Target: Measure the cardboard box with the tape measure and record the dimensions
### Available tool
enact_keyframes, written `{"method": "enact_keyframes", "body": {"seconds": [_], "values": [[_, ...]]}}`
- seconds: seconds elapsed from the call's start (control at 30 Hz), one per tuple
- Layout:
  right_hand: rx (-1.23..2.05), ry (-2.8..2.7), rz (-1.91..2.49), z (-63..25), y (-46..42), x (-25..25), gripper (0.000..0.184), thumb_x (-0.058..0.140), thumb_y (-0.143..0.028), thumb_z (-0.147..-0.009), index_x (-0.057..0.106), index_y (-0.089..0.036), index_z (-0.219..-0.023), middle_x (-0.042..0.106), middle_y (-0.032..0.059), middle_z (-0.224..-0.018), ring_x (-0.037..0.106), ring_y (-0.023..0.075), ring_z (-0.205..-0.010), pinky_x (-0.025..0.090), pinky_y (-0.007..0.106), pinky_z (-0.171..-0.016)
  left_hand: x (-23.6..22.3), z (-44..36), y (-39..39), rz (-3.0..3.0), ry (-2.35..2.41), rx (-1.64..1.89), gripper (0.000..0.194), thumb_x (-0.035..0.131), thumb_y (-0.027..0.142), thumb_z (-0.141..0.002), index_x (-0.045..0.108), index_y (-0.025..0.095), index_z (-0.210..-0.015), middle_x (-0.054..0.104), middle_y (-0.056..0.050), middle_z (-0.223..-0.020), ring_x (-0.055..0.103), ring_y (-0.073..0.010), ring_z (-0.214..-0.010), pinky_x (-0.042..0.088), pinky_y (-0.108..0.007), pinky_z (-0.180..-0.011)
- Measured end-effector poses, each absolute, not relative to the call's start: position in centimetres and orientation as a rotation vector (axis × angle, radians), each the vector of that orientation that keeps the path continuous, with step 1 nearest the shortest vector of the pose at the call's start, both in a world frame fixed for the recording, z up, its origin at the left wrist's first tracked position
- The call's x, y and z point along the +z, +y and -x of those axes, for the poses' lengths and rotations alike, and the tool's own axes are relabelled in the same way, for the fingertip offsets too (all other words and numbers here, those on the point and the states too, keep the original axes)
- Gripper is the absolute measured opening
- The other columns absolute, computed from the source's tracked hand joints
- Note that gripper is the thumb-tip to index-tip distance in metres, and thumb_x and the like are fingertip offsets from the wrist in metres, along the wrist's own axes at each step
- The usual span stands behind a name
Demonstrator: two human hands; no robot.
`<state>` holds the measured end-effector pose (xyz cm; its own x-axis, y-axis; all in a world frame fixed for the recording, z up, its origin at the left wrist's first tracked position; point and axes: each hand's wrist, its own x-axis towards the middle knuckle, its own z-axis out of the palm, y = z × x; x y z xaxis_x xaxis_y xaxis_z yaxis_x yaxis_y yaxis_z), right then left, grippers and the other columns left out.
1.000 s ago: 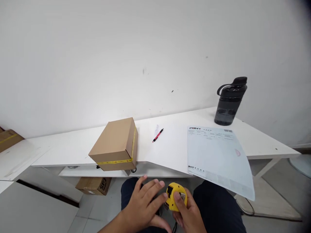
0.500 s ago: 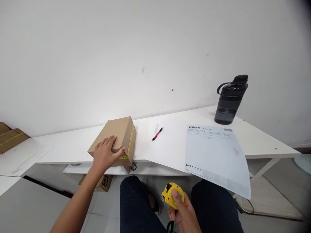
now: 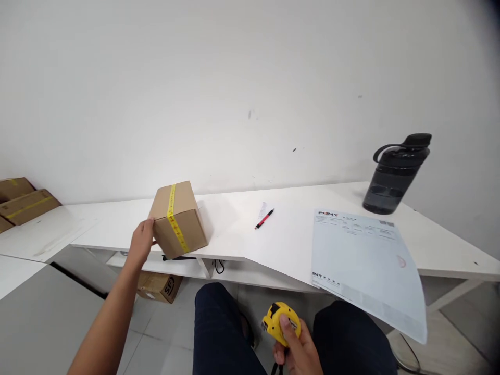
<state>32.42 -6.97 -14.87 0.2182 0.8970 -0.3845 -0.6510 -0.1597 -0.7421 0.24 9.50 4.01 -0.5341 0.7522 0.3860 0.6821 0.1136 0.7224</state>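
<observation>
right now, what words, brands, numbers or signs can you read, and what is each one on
"PONY": top left of the paper sheet
"NY": bottom left of that sheet, its start unclear
"SF": lower cardboard box
Too small or blurred to read: the sheet's other print and its pink stamp, the yellow tape on the upper box, the slip by the pen

Left hand is now off the box's top, at its left edge. Box is turned; yellow tape now crosses top and front.
</observation>
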Motion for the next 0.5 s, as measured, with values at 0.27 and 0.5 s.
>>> {"method": "enact_keyframes", "body": {"seconds": [0.27, 0.5], "values": [[1.429, -0.411, 1.114, -30.7, -7.1, -15.3, 0.061, 0.077, -0.073, -0.064, 0.059, -0.021, -0.09, 0.059, -0.0056, -0.053, 0.04, 0.0059, -0.036, 0.032, 0.02, -0.04, 0.7, -1.2, 9.9, -1.636, 2.124, 1.531, 0.069, 0.039, 0.056, -0.095, 0.032, 0.021, -0.154, 0.026, -0.015, -0.165, 0.03, -0.0297, -0.15, 0.028, -0.049, -0.123], [1.449, -0.413, 1.125, -30.4, -7.1, -15.9, 0.06, 0.079, -0.071, -0.064, 0.058, -0.021, -0.09, 0.059, -0.0062, -0.054, 0.043, 0.007, -0.037, 0.034, 0.021, -0.041, -1.2, -7.3, 9.5, -2.099, 2.175, 1.396, 0.078, 0.045, 0.064, -0.092, 0.035, 0.017, -0.154, 0.016, -0.02, -0.167, 0.002, -0.039, -0.155, 0.009, -0.066, -0.122]]}}
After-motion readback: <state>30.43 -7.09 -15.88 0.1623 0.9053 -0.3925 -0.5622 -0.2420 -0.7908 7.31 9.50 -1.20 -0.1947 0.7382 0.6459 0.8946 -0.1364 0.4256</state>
